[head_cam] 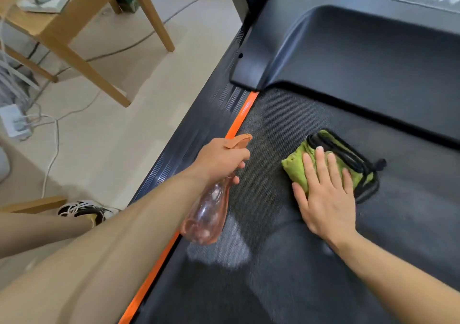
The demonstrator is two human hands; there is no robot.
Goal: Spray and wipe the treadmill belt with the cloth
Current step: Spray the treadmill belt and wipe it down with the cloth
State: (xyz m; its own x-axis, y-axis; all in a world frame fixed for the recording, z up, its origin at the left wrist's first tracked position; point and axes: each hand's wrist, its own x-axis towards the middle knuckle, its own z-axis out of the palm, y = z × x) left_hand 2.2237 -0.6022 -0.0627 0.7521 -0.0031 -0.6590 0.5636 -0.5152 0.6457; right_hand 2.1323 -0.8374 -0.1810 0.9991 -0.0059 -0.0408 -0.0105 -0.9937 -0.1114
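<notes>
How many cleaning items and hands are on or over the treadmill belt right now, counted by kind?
spray bottle: 1, gripped by the left hand
green cloth: 1, pressed flat under the right hand
hands: 2
Total: 4

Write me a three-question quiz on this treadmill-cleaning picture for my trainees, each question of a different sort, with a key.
1. True or false: the right hand lies flat, fingers straight, on the green cloth.
2. What does the left hand grip? A) a brush B) the pink spray bottle C) a sponge
3. What colour is the strip that runs along the belt on the bottle's side?

Key: 1 true; 2 B; 3 orange.
</notes>
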